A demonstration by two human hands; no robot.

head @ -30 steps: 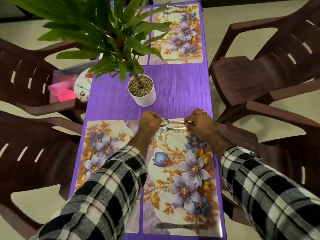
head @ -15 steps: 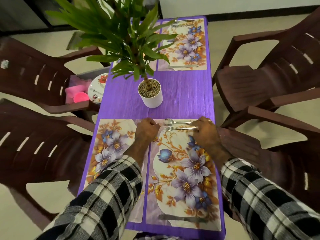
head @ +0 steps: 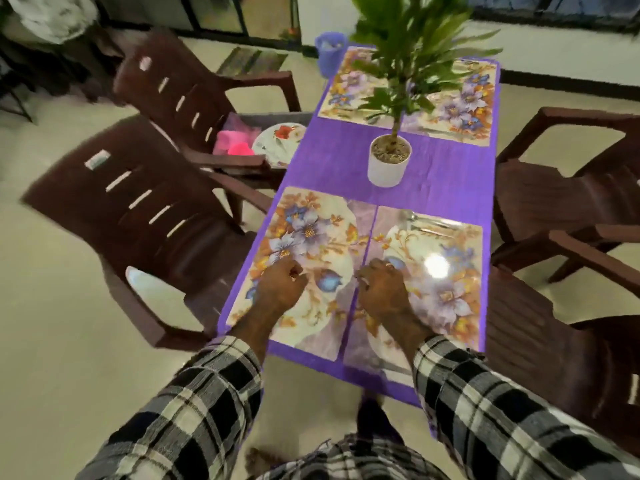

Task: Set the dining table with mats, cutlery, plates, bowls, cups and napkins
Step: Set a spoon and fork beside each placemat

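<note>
A narrow table (head: 446, 188) covered in purple cloth stands on a pale floor with dark brown plastic chairs (head: 162, 216) along both sides. From my head camera, four flowered mats lie on it: two at the far end and two side by side at my end, the near left mat (head: 311, 237) and the near right mat (head: 446, 271). A potted plant (head: 389, 161) in a white pot stands on the bare cloth between the two pairs. At the far edge of the near right mat a spoon and a fork (head: 429, 225) lie side by side, handles pointing right, though blur softens them.

My left hand (head: 280, 289) hangs over the near left mat with its fingers curled in, holding nothing I can make out. My right hand (head: 382, 289) sits over the seam between the two near mats, fingers also curled, nothing in it. Both are well apart from the cutlery.

On the chair seat left of the table rest a flowered plate (head: 280, 140) and some pink things (head: 235, 143).
</note>
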